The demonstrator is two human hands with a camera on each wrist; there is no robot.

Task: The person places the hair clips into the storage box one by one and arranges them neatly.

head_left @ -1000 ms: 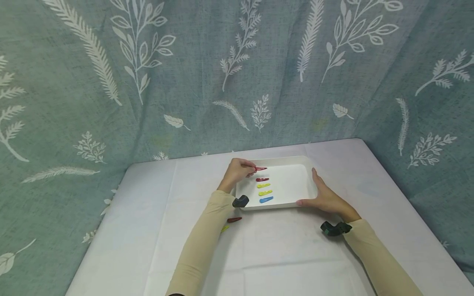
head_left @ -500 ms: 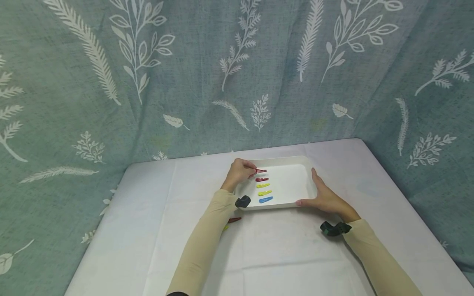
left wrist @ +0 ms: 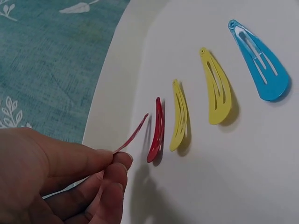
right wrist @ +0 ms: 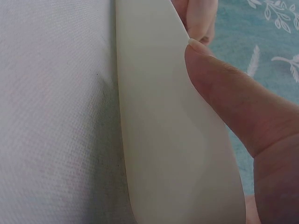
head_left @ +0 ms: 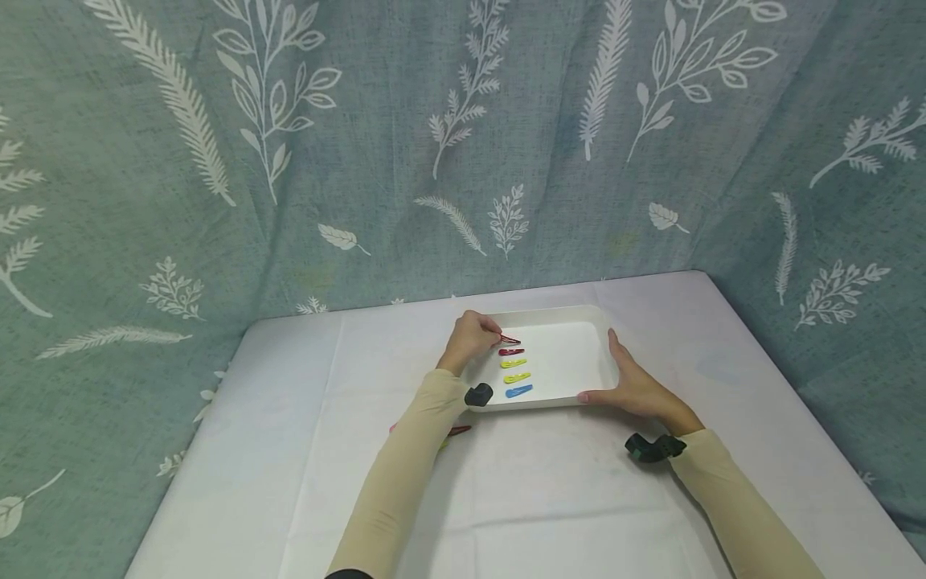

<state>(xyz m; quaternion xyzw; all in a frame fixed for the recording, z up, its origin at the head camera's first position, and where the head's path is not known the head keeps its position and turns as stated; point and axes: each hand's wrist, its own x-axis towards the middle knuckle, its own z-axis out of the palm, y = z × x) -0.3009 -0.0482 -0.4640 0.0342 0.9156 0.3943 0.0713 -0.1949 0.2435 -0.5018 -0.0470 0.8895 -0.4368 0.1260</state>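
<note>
The left hand [head_left: 470,342] pinches a red hair clip [left wrist: 134,135] over the white tray [head_left: 567,358], beside another red clip [left wrist: 155,135]; whether its tip touches the tray, I cannot tell. The right hand [head_left: 637,388], fingers straight and apart, touches the tray's corner.

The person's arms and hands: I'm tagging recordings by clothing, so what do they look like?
Long, plain beige sleeves reach the wrists. The left hand and right hand wear no visible gloves or rings. A black curved device sits at the left wrist, a greenish-black device at the right; no cables show.
</note>
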